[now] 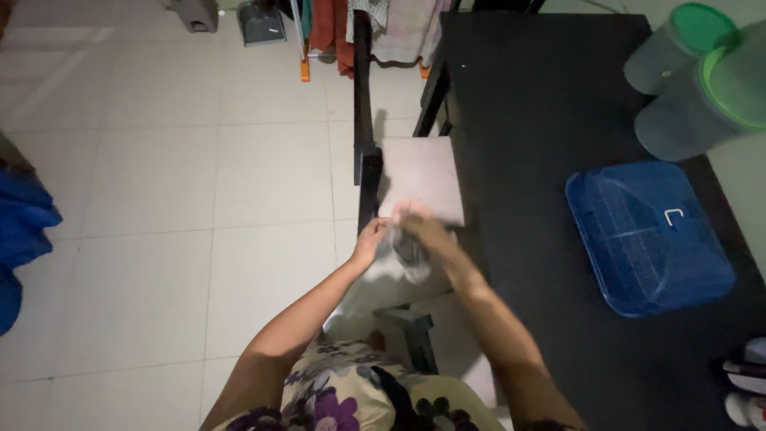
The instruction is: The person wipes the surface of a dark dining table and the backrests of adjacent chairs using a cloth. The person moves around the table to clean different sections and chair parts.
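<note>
A cream garment printed with purple flowers (343, 399) is filling the bottom edge of the view, worn by the person whose two bare forearms are reaching up and away from it. The arms are converging toward the middle of the view, over the pale cushioned seat of a dark-framed chair (423, 172).

The left hand (372, 239) and the right hand (423, 235) are meeting there, both pinching a small crumpled clear plastic bag with something dark inside (405, 254). The left hand is gripping the bag's left edge with curled fingers; the right hand is closing over its top and right side. The bag is hanging below the fingers, bunched and soft, with its longer side running roughly from the hands down toward the person. Its mouth is hidden by the fingers, so which way it is opening cannot be told.

The bag is being held just above the front of the chair seat, near the edge of a black table (542, 120) on the right. On that table a blue plastic mesh cover, rectangular and domed (646, 239), is sitting well apart from the hands. Two grey translucent jars with green lids (694, 80) are standing at the far right corner. Pale floor tiles (159, 199) are spreading to the left, and cloths on a rack (383, 28) are hanging at the top.
</note>
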